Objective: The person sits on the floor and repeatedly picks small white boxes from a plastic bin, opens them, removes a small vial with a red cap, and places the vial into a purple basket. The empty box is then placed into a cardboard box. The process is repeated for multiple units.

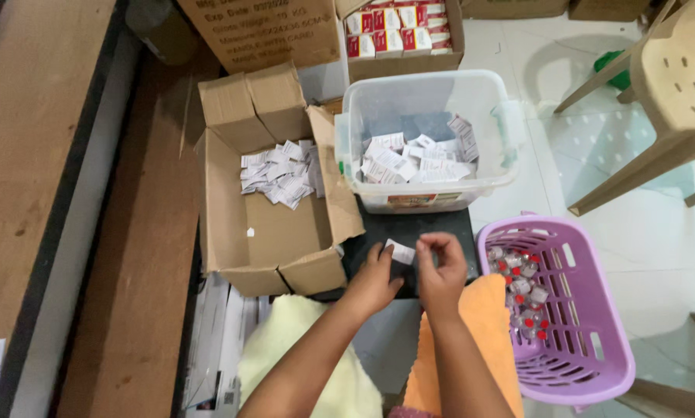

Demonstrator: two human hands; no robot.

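clear tub (429,186) blocking ahead, cardboard box (231,240) hemming left, purple basket (595,340) right, open dark surface (440,224) between them

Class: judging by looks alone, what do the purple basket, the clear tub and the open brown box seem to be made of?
Basket: moulded plastic, smooth, slotted walls.
Tub: translucent plastic, slightly glossy; the slips inside show through.
Box: corrugated cardboard, matte brown, creased flaps.

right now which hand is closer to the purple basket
Right. The right hand is just left of the purple basket rim, fingers pinching near the small white paper. The left hand sits farther left, holding that paper.
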